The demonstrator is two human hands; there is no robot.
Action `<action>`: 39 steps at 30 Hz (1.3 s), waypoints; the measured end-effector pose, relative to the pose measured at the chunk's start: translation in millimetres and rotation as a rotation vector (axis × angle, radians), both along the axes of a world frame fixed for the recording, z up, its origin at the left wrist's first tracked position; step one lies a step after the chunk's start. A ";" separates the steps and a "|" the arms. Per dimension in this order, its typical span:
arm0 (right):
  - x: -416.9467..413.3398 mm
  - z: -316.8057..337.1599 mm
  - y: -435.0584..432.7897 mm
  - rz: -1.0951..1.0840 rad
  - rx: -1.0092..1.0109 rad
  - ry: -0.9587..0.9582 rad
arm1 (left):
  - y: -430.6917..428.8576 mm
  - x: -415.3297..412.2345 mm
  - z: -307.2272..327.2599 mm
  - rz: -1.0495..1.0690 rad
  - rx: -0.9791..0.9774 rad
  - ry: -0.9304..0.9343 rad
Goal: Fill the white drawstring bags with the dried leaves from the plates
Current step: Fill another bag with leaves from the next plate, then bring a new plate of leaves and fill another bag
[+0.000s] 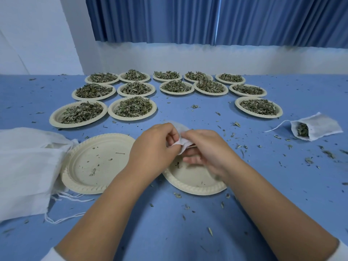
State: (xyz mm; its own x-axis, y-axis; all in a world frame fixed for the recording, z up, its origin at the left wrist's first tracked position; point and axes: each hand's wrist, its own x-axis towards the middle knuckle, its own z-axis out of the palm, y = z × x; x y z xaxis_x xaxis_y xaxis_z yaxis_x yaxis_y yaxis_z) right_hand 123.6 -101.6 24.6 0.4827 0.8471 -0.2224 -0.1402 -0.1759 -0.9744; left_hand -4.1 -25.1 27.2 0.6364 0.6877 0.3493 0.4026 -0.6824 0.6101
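Note:
Both hands meet over the near middle of the blue table. My left hand (pixel 154 146) and my right hand (pixel 205 147) each pinch the top of a small white drawstring bag (pixel 183 141), most of which is hidden between my fingers. Under them lies a cream plate (pixel 195 182) holding only crumbs. A second nearly bare plate (pixel 94 162) sits to its left. Several plates heaped with dried leaves (pixel 131 108) stand in rows at the back. At the right lies a filled bag (pixel 316 129), its mouth open and leaves showing.
A pile of white bags (pixel 24 166) with loose strings covers the near left of the table. Leaf scraps are scattered over the blue table (pixel 188 223), thickest to the right. A white wall and blue curtains close off the far edge.

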 end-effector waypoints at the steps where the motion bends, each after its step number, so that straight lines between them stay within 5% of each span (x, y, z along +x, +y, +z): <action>1: 1.9 1.0 -0.6 -0.028 0.029 0.019 | -0.5 0.7 -0.8 -0.011 -0.019 -0.026; 8: 42.5 6.0 2.8 -0.377 0.123 -0.063 | 4.5 2.7 -3.2 0.037 -0.101 -0.246; 14: 92.5 -6.6 9.4 -0.603 0.083 -0.175 | 15.6 2.4 -15.8 0.125 -0.084 0.006; 23: 121.5 -21.4 14.0 -0.653 0.101 -0.049 | 17.0 2.9 -18.3 0.134 -0.074 0.030; 26: 119.7 -18.4 9.6 -0.659 -0.015 -0.224 | 17.7 2.2 -17.5 0.155 -0.055 0.067; 29: 113.0 -10.0 4.0 -0.561 -0.150 -0.466 | 20.0 0.6 -16.6 0.181 -0.029 0.130; 33: 92.8 -0.8 -1.0 -0.137 -0.443 -0.716 | 21.1 -0.3 -17.1 0.203 0.000 0.217; 39: 85.2 4.0 -12.4 0.119 -0.422 -0.741 | 20.4 0.7 -17.6 0.162 -0.035 0.211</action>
State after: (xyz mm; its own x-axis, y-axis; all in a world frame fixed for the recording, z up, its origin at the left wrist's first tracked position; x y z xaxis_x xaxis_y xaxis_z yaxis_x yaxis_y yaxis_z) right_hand 208.8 -114.0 28.5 0.5414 0.8184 -0.1928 0.5485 -0.5176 -0.6567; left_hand -3.4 -4.7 9.6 0.5738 0.7956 0.1946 0.6256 -0.5790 0.5228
